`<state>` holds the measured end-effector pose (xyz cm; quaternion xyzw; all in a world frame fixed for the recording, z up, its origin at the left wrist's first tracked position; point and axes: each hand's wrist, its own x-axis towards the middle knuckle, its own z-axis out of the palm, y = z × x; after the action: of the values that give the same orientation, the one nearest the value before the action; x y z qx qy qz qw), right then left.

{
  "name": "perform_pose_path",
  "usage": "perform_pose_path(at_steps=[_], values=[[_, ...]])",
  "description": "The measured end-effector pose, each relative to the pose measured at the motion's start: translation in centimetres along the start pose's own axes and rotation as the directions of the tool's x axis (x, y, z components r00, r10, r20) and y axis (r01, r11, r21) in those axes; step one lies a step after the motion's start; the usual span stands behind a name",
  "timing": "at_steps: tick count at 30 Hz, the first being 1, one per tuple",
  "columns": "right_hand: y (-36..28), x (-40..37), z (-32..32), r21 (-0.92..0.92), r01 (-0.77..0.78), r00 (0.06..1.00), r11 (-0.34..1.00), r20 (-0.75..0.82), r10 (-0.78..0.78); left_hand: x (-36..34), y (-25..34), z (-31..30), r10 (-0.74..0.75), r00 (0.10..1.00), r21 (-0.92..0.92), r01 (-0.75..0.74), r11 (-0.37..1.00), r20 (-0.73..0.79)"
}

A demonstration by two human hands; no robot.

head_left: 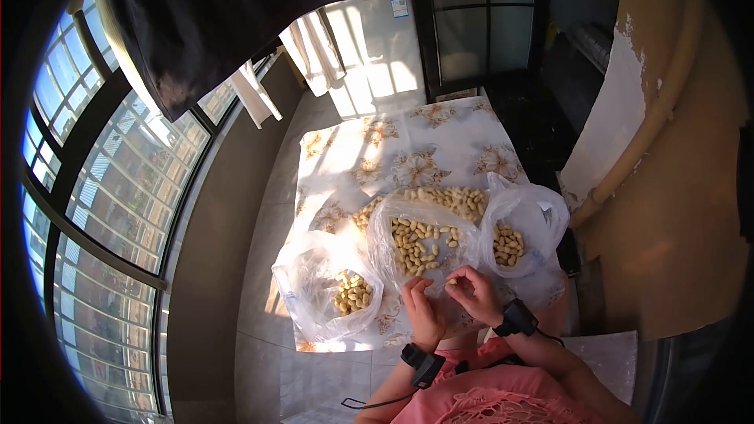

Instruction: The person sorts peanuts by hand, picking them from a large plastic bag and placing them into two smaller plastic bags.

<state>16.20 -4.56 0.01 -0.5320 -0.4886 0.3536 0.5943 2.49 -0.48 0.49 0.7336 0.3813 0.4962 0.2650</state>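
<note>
My right hand [477,296] is closed in a pinch on a peanut [452,281] in its shell, just over the near edge of the table. Beside it on the left, my left hand [422,310] has its fingers curled in; what they hold, if anything, is hidden. Both hands are just in front of the middle plastic bag [380,239], which lies open with loose peanuts [410,247] in it. A left plastic bag [302,286] holds a small heap of peanuts [353,293]. In the right plastic bag [544,224] lies another heap of peanuts [507,244].
More peanuts [459,201] lie behind the middle bag. A flowered cloth [408,137] covers the table. Dark cloth [236,16] hangs overhead at the upper left, near barred windows [126,196]. A white appliance [385,39] stands beyond the table, and a brown panel [675,212] is on the right.
</note>
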Motion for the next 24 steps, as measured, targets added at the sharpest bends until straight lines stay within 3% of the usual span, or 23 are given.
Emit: perform_pose_path(at_steps=[5,7,11,13,17,19,24], values=[[0.0,0.0,0.0,-0.011,-0.006,1.000,1.000,-0.006,0.006,0.2,-0.1,0.5,0.037,0.998,0.036,-0.035,0.999,-0.043],[-0.2,0.1,-0.1,-0.022,0.001,1.000,1.000,0.009,-0.001,0.2,-0.1,0.6,-0.020,0.998,-0.098,0.015,0.995,-0.052],[-0.9,0.1,-0.1,-0.043,-0.007,1.000,0.999,0.019,0.008,0.0,-0.8,0.5,0.018,1.000,-0.080,-0.019,0.997,-0.016],[-0.3,0.1,-0.1,-0.040,-0.010,1.000,0.999,0.020,0.011,-0.3,-1.0,0.8,-0.102,0.995,-0.136,0.101,0.986,0.000],[-0.5,0.0,-0.1,-0.007,-0.048,0.998,0.999,0.029,0.048,-0.2,-0.6,0.6,-0.145,0.989,-0.105,0.148,0.983,0.036],[-0.3,0.0,-0.2,-0.033,-0.022,0.999,0.999,0.029,0.023,-0.2,-1.0,0.6,-0.074,0.996,-0.045,0.076,0.996,0.047],[0.1,0.0,0.0,-0.038,0.001,1.000,0.999,0.010,-0.001,0.1,-0.4,0.4,-0.096,0.993,-0.048,0.099,0.994,0.072]])
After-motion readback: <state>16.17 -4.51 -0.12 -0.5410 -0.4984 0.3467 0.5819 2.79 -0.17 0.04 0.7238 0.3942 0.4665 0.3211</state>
